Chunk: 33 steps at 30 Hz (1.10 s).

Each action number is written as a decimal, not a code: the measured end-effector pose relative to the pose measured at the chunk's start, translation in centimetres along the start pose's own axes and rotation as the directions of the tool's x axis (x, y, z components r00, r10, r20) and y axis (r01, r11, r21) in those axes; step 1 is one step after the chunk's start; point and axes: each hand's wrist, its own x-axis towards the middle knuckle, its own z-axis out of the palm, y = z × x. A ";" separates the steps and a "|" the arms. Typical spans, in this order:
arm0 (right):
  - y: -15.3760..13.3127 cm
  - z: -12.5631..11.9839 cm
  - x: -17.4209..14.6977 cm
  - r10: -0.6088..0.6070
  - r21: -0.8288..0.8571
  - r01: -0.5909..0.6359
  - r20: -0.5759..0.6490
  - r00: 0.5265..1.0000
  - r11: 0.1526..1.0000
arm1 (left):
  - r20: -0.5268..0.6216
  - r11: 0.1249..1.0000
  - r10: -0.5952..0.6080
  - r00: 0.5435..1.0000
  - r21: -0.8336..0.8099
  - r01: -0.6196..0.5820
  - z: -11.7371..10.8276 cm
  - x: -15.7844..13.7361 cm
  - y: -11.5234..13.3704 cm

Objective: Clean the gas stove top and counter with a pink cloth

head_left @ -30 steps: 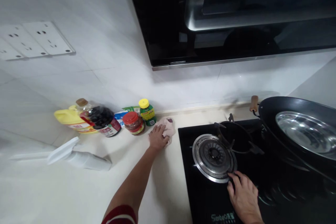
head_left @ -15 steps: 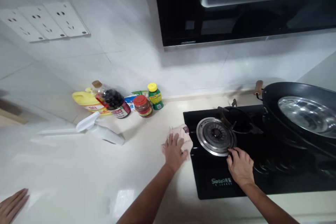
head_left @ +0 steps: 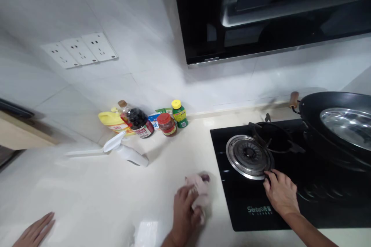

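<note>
As we sweep across from the left, another person's hand [head_left: 34,231] lies fingers extended on the table [head_left: 101,197], well apart from the left hand [head_left: 184,214]. A white spray bottle [head_left: 131,155] sits ahead and left of that left hand, and here's the grip: fingers curled on 1 bunched pink cloth [head_left: 199,189]! It lies on the table, just ahead and right of those knuckles, long axis running roughly away from the person; left hand clearly nearer. Over on the stove [head_left: 237,208], the burner ring [head_left: 249,152] sits ahead-left of the right hand [head_left: 281,191], fingers bent at its rim; gripping or merely resting, I can't tell. Beyond, ahead-right: the wok [head_left: 333,102].
</note>
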 end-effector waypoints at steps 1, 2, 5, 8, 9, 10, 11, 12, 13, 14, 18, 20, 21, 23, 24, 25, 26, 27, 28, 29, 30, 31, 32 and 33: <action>0.0 0.0 0.0 0.000 0.007 0.000 -0.004 1.000 1.000 | 0.008 0.998 -0.046 0.999 0.031 0.046 -0.8 2.2 -1.3; 0.0 0.1 0.1 0.001 0.015 0.000 -0.007 1.000 1.000 | 0.005 0.997 -0.068 0.998 0.047 0.067 -1.4 4.6 -2.6; -0.1 -0.1 0.2 0.005 0.033 -0.005 -0.005 1.000 0.999 | -0.008 0.985 -0.146 0.989 0.097 0.146 -2.0 12.1 -6.5; -0.1 -0.3 0.3 0.004 0.035 -0.004 -0.002 1.000 0.999 | 0.015 0.970 -0.204 0.979 0.134 0.201 -0.8 17.4 -9.2; -0.1 -0.4 0.3 0.001 0.030 -0.001 -0.004 1.000 1.000 | 0.024 0.965 -0.225 0.974 0.147 0.219 -0.3 18.4 -9.8; -0.1 -0.5 0.3 -0.002 0.024 0.002 -0.005 1.000 1.000 | 0.032 0.959 -0.243 0.970 0.161 0.235 0.3 19.1 -10.2; -0.1 -0.6 0.3 -0.004 0.017 0.004 -0.006 1.000 1.000 | 0.037 0.952 -0.259 0.965 0.176 0.249 0.8 19.5 -10.5; 0.0 -0.7 0.3 -0.005 0.010 0.005 -0.005 1.000 1.000 | 0.041 0.947 -0.272 0.962 0.189 0.259 1.2 19.7 -10.7; 0.0 -0.7 0.3 -0.005 0.004 0.005 -0.002 1.000 1.000 | 0.046 0.942 -0.282 0.958 0.201 0.267 1.5 19.7 -10.8; 0.0 -0.7 0.3 -0.004 -0.001 0.004 0.002 1.000 1.000 | 0.051 0.938 -0.291 0.955 0.212 0.275 1.8 19.7 -10.9; 0.1 -0.8 0.4 0.001 -0.011 -0.001 0.021 1.000 1.000 | 0.061 0.919 -0.334 0.941 0.242 0.311 2.3 18.4 -10.0; 0.2 -0.8 0.4 0.001 -0.009 0.000 0.023 1.000 1.000 | 0.063 0.917 -0.335 0.940 0.249 0.311 2.4 16.7 -8.7; 0.2 -0.9 0.4 -0.001 -0.006 0.001 0.021 1.000 1.000 | 0.067 0.920 -0.328 0.942 0.250 0.302 2.4 15.4 -7.8; 0.2 -0.9 0.4 -0.008 0.003 0.008 0.017 1.000 1.000 | 0.079 0.929 -0.303 0.950 0.247 0.276 2.2 12.0 -5.3; 0.2 -1.0 0.4 -0.012 0.008 0.012 0.013 1.000 1.000 | 0.086 0.934 -0.290 0.953 0.244 0.262 2.1 10.0 -3.8; 0.1 -1.0 0.4 -0.016 0.013 0.016 0.010 1.000 1.000 | 0.091 0.938 -0.279 0.956 0.241 0.250 2.1 7.8 -2.2; 0.1 -1.0 0.4 -0.020 0.019 0.019 0.006 1.000 1.000 | 0.095 0.941 -0.268 0.959 0.237 0.240 2.1 5.4 -0.5; 0.0 -1.1 0.4 -0.021 0.027 0.020 0.003 1.000 0.999 | 0.102 0.946 -0.256 0.961 0.231 0.227 2.2 3.0 1.1; 0.0 -1.1 0.4 -0.019 0.037 0.019 0.002 1.000 0.999 | 0.106 0.951 -0.242 0.964 0.222 0.215 2.4 0.5 2.7; -0.1 -1.2 0.4 -0.014 0.050 0.014 0.003 1.000 0.999 | 0.096 0.962 -0.213 0.972 0.196 0.191 2.7 -1.9 4.2; -0.1 -1.3 0.4 -0.009 0.065 0.008 0.007 1.000 0.998 | 0.079 0.968 -0.195 0.978 0.177 0.179 3.1 -4.1 5.5; -0.1 -1.4 0.5 -0.003 0.082 0.002 0.013 1.000 0.997 | 0.071 0.975 -0.169 0.983 0.160 0.156 3.5 -6.1 6.6; -0.1 -1.5 0.6 0.003 0.101 -0.005 0.018 1.000 0.995 | 0.068 0.981 -0.141 0.988 0.145 0.130 3.9 -7.7 7.4; 0.0 -1.8 0.7 0.011 0.122 -0.013 0.018 1.000 0.992 | 0.066 0.985 -0.121 0.990 0.132 0.112 4.2 -9.0 8.1</action>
